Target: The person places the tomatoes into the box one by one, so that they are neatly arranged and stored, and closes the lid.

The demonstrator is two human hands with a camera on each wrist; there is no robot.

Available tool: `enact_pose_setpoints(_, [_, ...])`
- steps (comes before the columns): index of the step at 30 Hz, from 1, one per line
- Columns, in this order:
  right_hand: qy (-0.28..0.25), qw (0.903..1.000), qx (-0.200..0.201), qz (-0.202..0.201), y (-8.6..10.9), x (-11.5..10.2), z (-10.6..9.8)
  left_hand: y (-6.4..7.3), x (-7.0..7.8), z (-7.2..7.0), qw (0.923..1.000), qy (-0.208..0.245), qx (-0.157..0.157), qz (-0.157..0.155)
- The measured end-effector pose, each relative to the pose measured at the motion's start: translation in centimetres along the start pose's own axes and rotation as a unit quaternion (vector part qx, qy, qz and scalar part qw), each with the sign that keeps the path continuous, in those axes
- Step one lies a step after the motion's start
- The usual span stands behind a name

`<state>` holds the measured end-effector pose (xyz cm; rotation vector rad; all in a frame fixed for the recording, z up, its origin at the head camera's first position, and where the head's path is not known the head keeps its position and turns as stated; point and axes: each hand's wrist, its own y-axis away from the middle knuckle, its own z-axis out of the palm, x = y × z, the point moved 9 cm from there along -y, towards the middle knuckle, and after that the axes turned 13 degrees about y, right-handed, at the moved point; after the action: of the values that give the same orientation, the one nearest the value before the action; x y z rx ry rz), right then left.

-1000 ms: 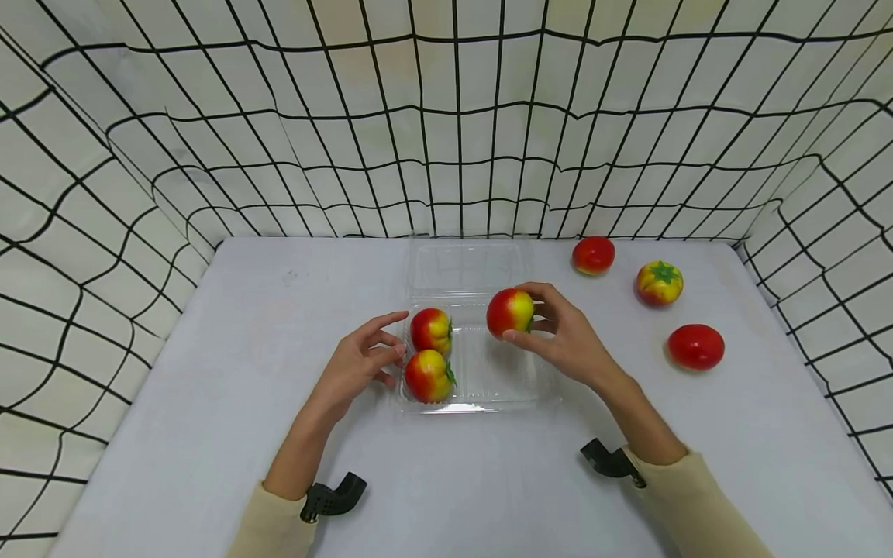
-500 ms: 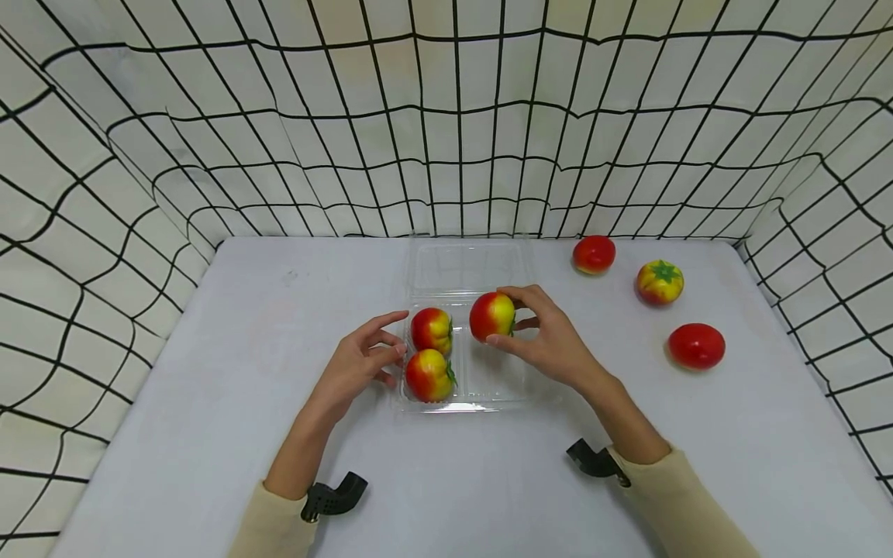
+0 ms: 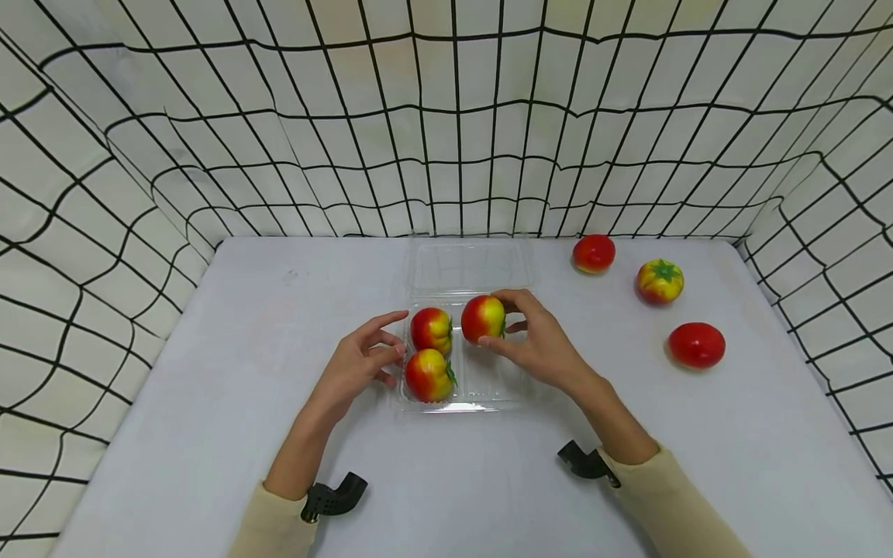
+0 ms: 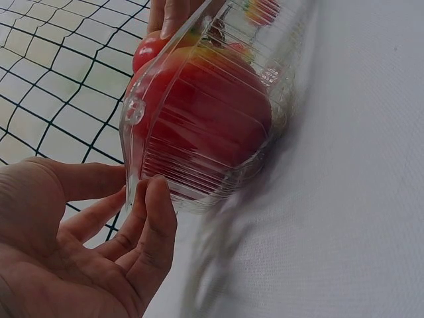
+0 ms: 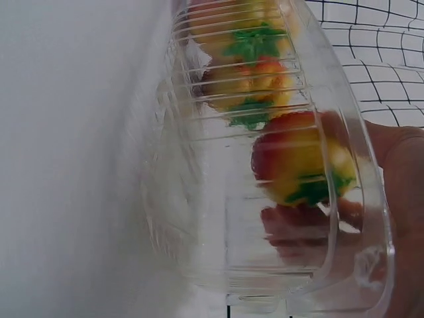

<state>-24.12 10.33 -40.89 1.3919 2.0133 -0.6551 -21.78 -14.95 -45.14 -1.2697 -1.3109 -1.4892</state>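
My right hand (image 3: 533, 341) holds a red-and-yellow tomato (image 3: 481, 319) with a green star-shaped calyx, thumb on the near side and fingers on the far side. It is over the back part of the clear plastic container (image 3: 488, 391), right of two similar tomatoes (image 3: 430, 329) that sit along the container's left side. In the right wrist view the held tomato (image 5: 295, 159) shows through the clear wall. My left hand (image 3: 363, 360) pinches the container's left rim between thumb and fingers; the left wrist view shows the fingertips (image 4: 158, 192) against the ribbed wall.
The container's clear lid (image 3: 470, 267) lies folded back behind it. Right of it on the white table (image 3: 279, 310) lie two red tomatoes, one at the back (image 3: 594, 254) and one nearer (image 3: 696, 346), and a yellow-red tomato (image 3: 659, 282). Black netting (image 3: 456, 116) surrounds the table's back and sides.
My right hand has moved left with the tomato, from the container's right part to beside the two tomatoes on the left. The left hand has stayed still at the rim.
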Motion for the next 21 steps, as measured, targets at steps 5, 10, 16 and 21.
enact_pose_setpoints(5, [0.008, 1.0000, -0.002, -0.005, -0.1, -0.3, 0.3, 0.0, -0.2, 0.0, 1.0000, 0.001, 0.000, -0.002])
enact_pose_setpoints(10, [0.027, 0.9996, 0.001, -0.010, -0.3, -0.6, 0.5, 0.0, -0.1, -0.1, 1.0000, -0.001, 0.002, 0.000])
enact_pose_setpoints(16, [0.050, 0.9987, -0.002, -0.006, -0.3, -0.7, 0.9, 0.0, -0.1, 0.0, 1.0000, 0.002, 0.001, -0.001])
enact_pose_setpoints(21, [0.065, 0.9978, -0.013, -0.001, -0.4, -0.4, 1.3, 0.0, 0.0, 0.0, 1.0000, 0.002, 0.002, -0.002])
